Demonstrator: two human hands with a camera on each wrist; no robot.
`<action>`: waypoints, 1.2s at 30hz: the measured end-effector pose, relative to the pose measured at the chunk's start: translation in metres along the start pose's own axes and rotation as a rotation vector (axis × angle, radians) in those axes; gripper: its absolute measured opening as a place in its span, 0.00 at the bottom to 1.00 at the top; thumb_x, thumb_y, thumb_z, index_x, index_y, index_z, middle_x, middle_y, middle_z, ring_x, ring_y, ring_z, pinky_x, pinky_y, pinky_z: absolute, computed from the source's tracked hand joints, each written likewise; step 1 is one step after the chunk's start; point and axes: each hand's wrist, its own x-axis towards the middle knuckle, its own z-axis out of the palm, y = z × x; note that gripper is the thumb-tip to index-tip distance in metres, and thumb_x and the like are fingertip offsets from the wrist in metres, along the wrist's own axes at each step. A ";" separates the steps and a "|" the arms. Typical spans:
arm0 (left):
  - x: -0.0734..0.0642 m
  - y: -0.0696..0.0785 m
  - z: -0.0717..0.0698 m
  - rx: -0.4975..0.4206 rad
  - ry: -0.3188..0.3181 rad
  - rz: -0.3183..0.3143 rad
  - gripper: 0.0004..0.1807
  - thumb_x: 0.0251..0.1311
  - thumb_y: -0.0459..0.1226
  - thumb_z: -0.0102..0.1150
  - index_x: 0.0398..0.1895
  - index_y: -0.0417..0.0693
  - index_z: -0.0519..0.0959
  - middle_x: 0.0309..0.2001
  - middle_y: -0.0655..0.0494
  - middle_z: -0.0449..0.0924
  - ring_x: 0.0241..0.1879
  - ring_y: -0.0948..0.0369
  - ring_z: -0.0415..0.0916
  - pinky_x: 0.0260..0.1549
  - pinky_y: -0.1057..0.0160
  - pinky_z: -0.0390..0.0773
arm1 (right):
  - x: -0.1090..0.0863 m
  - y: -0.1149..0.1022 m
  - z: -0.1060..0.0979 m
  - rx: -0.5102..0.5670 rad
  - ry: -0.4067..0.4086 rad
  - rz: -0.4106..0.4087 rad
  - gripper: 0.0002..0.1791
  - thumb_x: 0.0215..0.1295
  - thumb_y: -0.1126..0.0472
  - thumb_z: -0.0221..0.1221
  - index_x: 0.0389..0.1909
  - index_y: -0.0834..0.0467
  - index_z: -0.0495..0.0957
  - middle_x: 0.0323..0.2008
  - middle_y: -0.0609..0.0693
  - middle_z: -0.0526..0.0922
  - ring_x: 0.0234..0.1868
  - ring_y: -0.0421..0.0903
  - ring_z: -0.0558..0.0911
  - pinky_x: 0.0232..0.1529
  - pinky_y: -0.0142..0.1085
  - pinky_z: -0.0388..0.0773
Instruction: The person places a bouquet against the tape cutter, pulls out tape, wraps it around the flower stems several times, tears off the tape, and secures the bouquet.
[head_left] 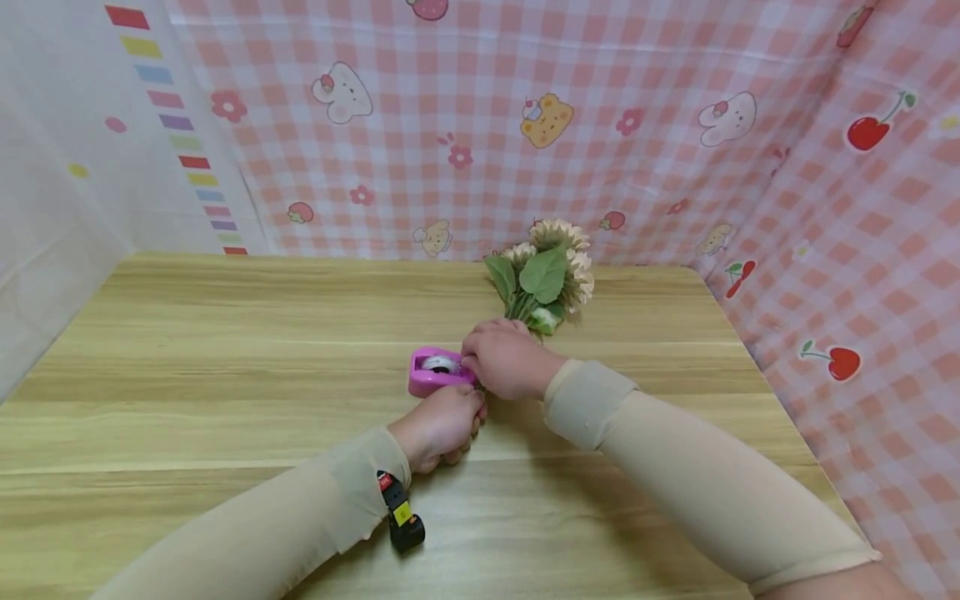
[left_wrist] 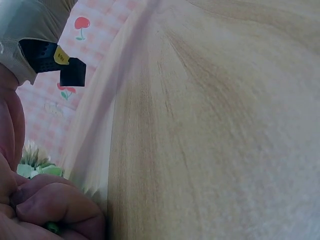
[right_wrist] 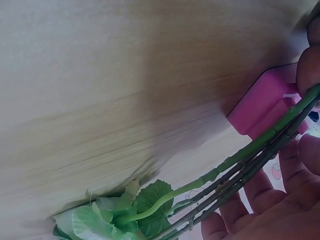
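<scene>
A bunch of artificial flowers with pale blooms and green leaves lies toward the back, right of centre. My left hand grips its stems near their lower ends; a green stem tip shows between the curled fingers in the left wrist view. Just beyond that hand sits a pink tape dispenser holding a roll of tape. My right hand reaches over the stems, fingertips at the dispenser's right end. Its fingers spread behind the stems in the right wrist view; whether they pinch tape is hidden.
The wooden table extends around both hands. Pink checked cloth hangs along its back and right side, with white cloth on the left. A black strap hangs from the left sleeve.
</scene>
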 end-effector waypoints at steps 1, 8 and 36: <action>0.000 0.000 0.000 -0.001 0.001 -0.003 0.21 0.85 0.45 0.32 0.40 0.43 0.72 0.23 0.59 0.66 0.16 0.65 0.57 0.14 0.68 0.59 | 0.000 0.000 0.000 0.001 0.001 0.000 0.13 0.82 0.53 0.53 0.46 0.51 0.86 0.55 0.50 0.85 0.68 0.56 0.74 0.76 0.56 0.61; 0.000 0.001 0.001 -0.004 0.007 -0.004 0.21 0.85 0.45 0.32 0.40 0.43 0.72 0.23 0.59 0.67 0.16 0.65 0.57 0.14 0.68 0.59 | 0.001 -0.001 0.001 0.002 0.008 0.004 0.12 0.81 0.53 0.54 0.43 0.51 0.85 0.49 0.48 0.85 0.64 0.55 0.76 0.73 0.55 0.64; 0.000 -0.001 0.002 -0.012 0.009 0.029 0.17 0.85 0.43 0.33 0.45 0.43 0.70 0.21 0.59 0.62 0.15 0.64 0.55 0.14 0.67 0.58 | 0.001 -0.026 -0.016 0.031 -0.045 0.185 0.10 0.78 0.55 0.57 0.39 0.55 0.84 0.38 0.49 0.87 0.36 0.46 0.81 0.39 0.39 0.80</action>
